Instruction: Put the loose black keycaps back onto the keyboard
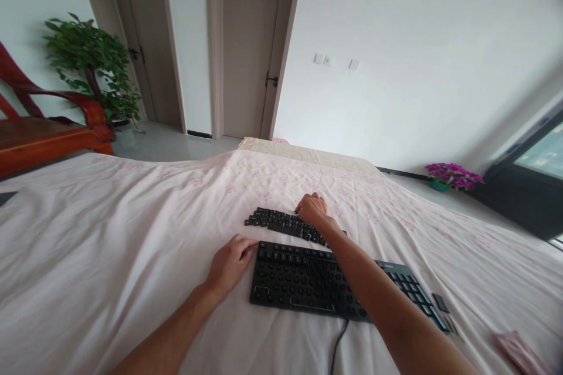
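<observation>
A black keyboard (303, 304) lies on the bedspread with many keycaps off, its bare switches showing on the left and middle. The top row and number pad still have caps. My left hand (231, 261) is at its top left corner, fingers curled together with the tips on the edge. Behind the keyboard, loose black keycaps (284, 222) lie in rows. My right hand (313, 209) reaches across the keyboard to their far side, its fingers pinched at a dark keycap; the fingertips are partly hidden. My right forearm covers part of the keyboard and some keycaps.
The pale flowered bedspread (132, 234) has folds. A cable (338, 343) runs from the keyboard's near edge. To the right lie a small black piece (440, 303) and a pink cloth (521, 351). Beyond are a wooden chair (53, 129), a potted plant (90, 64) and purple flowers (453, 176).
</observation>
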The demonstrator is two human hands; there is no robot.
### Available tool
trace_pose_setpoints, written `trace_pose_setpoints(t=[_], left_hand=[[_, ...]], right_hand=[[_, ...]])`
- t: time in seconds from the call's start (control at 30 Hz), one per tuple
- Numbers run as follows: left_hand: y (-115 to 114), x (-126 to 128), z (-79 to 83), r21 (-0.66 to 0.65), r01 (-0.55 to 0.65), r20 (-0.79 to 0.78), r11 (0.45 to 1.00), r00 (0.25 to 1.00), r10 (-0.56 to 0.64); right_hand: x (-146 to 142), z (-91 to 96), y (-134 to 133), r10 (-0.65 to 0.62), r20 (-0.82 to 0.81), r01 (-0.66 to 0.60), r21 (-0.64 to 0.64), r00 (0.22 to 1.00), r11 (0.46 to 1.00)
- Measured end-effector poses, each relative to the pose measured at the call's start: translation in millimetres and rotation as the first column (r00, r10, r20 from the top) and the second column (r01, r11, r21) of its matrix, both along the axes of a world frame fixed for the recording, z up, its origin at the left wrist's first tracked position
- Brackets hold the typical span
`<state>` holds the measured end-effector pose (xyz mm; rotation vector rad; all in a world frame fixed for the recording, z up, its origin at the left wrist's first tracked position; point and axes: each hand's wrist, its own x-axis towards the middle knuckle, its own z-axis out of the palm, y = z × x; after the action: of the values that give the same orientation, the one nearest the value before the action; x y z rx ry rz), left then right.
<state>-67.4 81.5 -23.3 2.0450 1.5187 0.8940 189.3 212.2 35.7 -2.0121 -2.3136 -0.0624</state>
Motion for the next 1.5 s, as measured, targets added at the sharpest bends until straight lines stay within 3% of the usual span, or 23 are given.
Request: trace_pose_setpoints(t=[0.5, 0.9, 1.03, 1.23, 1.37, 1.5], left_hand=[[-2, 1, 3.1, -0.003, 0.006, 0.021, 1.0, 1.0, -0.006], [2, -1, -5.1, 0.017, 0.009, -0.012, 1.0, 1.0, -0.008], [0, -1, -4.5, 0.027, 0.009, -0.017, 1.0, 1.0, -0.009], [1, 0, -8.0, 0.045, -0.002, -0.02, 0.999, 1.0, 0.003], [0, 0, -7.8, 0.045, -0.004, -0.026, 0.999, 1.0, 0.005], [-1, 0, -6.6, 0.049, -0.008, -0.024, 0.999, 1.0, 0.009]], right_hand=[[4, -10.4, 34, -0.081, 0.014, 0.082, -0.078, 0.997, 0.994], [-7, 3.2, 22, -0.056, -0.011, 0.055, -0.095, 0.998, 0.994], [-2, 16.1, -7, 0.006, -0.093, -0.009, -0.034, 0.996, 0.999], [28, 12.3, -87, 0.185, -0.321, -0.142, 0.152, 0.929, 0.978], [43, 0.1, -134, 0.214, -0.316, -0.167, 0.169, 0.925, 0.971], [44, -7.8, -159, 0.219, -0.231, -0.178, 0.185, 0.948, 0.966]])
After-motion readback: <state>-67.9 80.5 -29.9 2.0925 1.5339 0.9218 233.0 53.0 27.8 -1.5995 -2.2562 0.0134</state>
